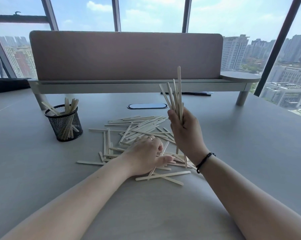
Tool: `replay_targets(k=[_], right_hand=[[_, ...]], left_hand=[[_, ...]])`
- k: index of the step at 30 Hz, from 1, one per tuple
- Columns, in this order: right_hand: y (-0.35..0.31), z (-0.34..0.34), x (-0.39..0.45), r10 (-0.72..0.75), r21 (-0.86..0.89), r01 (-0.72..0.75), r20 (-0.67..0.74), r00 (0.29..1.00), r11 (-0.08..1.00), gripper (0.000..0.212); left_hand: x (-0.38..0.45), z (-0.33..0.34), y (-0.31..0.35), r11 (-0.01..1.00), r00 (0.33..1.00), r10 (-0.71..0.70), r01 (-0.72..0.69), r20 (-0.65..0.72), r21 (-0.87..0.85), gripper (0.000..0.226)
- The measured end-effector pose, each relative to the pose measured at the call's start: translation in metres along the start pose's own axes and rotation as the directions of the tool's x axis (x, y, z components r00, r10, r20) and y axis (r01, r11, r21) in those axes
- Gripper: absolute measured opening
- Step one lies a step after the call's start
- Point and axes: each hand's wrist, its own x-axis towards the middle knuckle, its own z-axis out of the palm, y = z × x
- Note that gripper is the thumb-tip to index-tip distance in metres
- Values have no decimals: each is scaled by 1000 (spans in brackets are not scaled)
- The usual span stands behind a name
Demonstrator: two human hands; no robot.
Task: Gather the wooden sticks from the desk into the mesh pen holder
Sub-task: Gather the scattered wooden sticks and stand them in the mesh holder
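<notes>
A loose pile of pale wooden sticks (139, 125) lies scattered across the middle of the grey desk (241, 135). My right hand (186, 134) is raised above the pile and grips an upright bundle of sticks (176, 97) that fans out at the top. My left hand (144, 155) lies low on the near part of the pile, its fingers curled round a single stick (164, 149) that slants upward. The black mesh pen holder (64, 123) stands to the left of the pile with several sticks upright in it.
A pink-grey divider screen on a raised shelf (125, 56) crosses the back of the desk. An oval cable port (147, 106) sits behind the pile. A dark object (7, 84) lies at the far left. Windows surround the desk.
</notes>
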Motion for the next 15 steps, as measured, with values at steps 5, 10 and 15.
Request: replay_targets(k=[5,10,15], right_hand=[[-3,4,-3,-11,2,11,12,1000,1000,36],[-4,4,-4,-8,39,8,2,1000,999,34],[1,5,-1,60,88,-59,-9,998,994,32]], left_hand=[[-4,-5,6,997,1000,-13,15,-29,81,58],[-5,-4,5,986,995,-21,36,-95,164,66],[-5,-1,3,975,988,20,15,-154,221,82]])
